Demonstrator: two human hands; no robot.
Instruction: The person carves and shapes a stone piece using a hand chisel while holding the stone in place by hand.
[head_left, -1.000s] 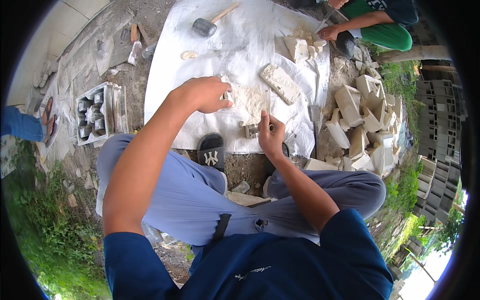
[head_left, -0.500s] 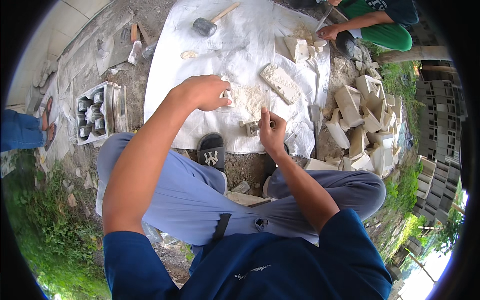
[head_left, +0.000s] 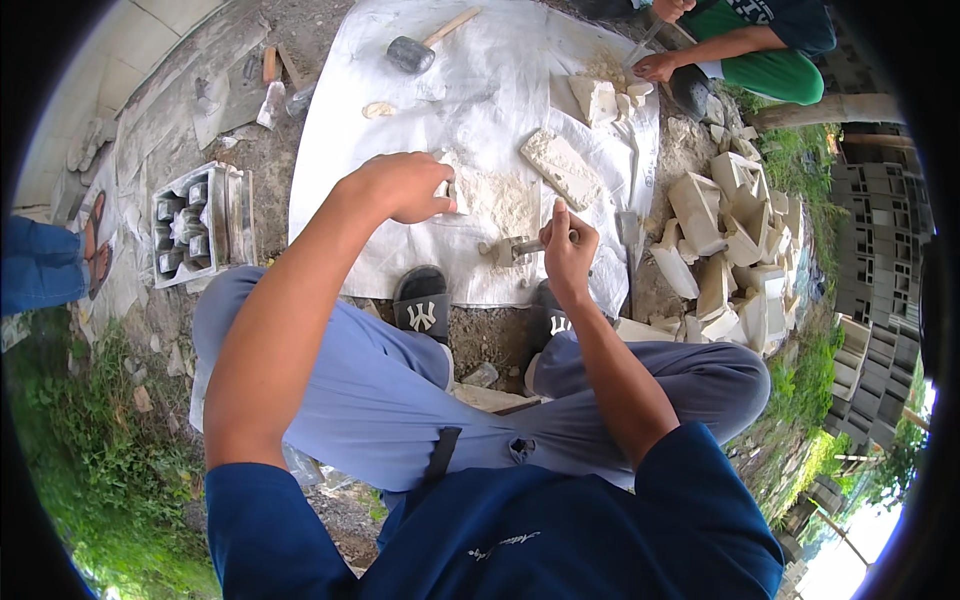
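My left hand (head_left: 408, 188) is closed around a pale piece of broken block (head_left: 452, 190), its fingers partly hiding it, over the white sheet (head_left: 345, 180). In my right hand (head_left: 570, 262) is a hammer (head_left: 504, 252), gripped by the handle with my thumb along it. The hammer's head points left, low over the sheet and apart from the piece. Between my hands lies a patch of cream crumbs and powder (head_left: 505, 200). Just beyond it rests a flat, pale slab (head_left: 562, 168) dusted with chips.
A black-headed mallet (head_left: 410, 54) lies at the far side. Broken pale blocks (head_left: 725, 240) are heaped at right. A metal block mould (head_left: 190, 228) stands at left. Another person's hand (head_left: 657, 67) works with a tool at upper right; someone's sandalled feet (head_left: 98, 245) are at left.
My right hand has shifted a little to the right with the hammer, drawing its head away from the piece. My left hand has stayed nearly in place. The other person's upper hand moved slightly.
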